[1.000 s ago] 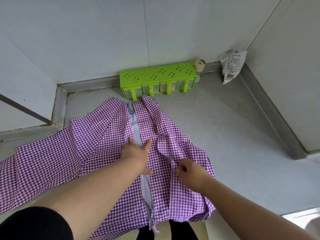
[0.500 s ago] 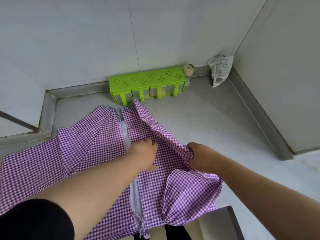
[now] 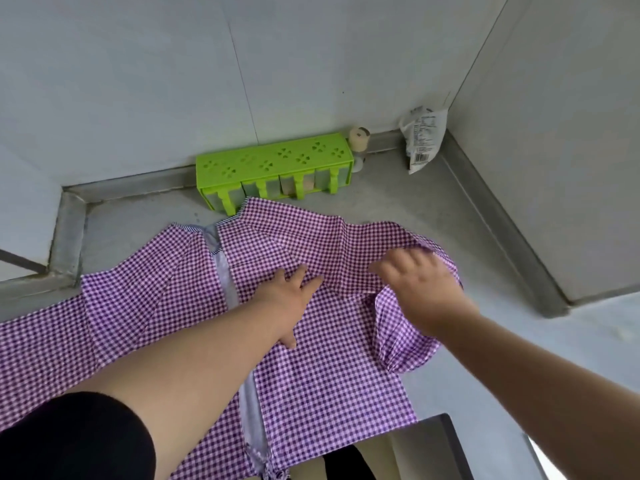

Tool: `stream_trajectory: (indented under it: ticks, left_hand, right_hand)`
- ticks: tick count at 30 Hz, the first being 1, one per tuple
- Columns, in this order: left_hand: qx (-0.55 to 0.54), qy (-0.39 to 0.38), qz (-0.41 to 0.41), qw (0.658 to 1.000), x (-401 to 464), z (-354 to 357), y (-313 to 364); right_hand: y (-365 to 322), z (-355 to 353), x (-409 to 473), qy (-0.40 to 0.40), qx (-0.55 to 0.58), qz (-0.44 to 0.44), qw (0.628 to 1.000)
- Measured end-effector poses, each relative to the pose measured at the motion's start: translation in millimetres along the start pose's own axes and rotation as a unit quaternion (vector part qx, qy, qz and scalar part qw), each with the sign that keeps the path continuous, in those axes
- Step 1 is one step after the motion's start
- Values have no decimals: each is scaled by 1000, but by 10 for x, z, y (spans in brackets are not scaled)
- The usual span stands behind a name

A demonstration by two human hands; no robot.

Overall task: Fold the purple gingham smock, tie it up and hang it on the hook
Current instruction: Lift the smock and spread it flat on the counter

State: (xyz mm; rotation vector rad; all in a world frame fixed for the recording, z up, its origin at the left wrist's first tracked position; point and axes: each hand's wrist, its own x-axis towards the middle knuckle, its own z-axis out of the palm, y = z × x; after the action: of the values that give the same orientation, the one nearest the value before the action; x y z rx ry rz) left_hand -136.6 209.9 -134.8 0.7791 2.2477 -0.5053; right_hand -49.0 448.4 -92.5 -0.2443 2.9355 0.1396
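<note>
Purple gingham smock [image 3: 166, 306] lies spread on the grey bench [image 3: 450, 216], under both hands, reaching from well to the left of the left hand across to just past the right hand. Its near hem hangs over the bench edge below the forearms.

Left hand [image 3: 289, 299]: flat, palm down, fingers straight and spread, pressing the cloth near the middle of the garment. A pale grey band [image 3: 225, 271] of the smock runs front to back just left of this hand and passes under the forearm. Black sleeve [image 3: 76, 441] on the upper left arm.

Right hand [image 3: 420, 289]: to the right of the left hand, apart from it, over the right part of the smock. Motion-blurred; fingers bent downward at a raised fold of gingham, probably pinching it, though the grip itself is not clear. Cloth bunches and puffs up around and below this hand.

Beyond the hands, against the back wall: a lime green rack [image 3: 273, 168] with clover cut-outs, almost touching the smock's far edge. A small cream-capped jar [image 3: 359, 142] stands just right of the rack. Further right, in the corner, a white printed packet [image 3: 424, 140] leans on the wall.
</note>
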Motion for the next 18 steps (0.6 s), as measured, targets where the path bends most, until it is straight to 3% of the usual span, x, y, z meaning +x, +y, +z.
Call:
stream_trajectory:
  ticks: [3,6,13,15,18]
  left_hand:
    - [-9,-21,-3,1000,-15,-69,32]
    - [1,-30,-4,1000,-5,-69,46]
    - [-20,-32,0,999,16,-1,11]
    - [-24,-27,0,999,18,11,2]
    - [-30,-21,5,999,16,19,-3]
  right_hand:
    - [-290,235,-97,-78,48,-92,992]
    - [-359,393,-153,-170,52,-51,983]
    - [78,360,-217,-233,-33,-73,969]
    - [267,353,-198,-229,-81,-33,970]
    - [597,113,-52,-196,-104,151,963]
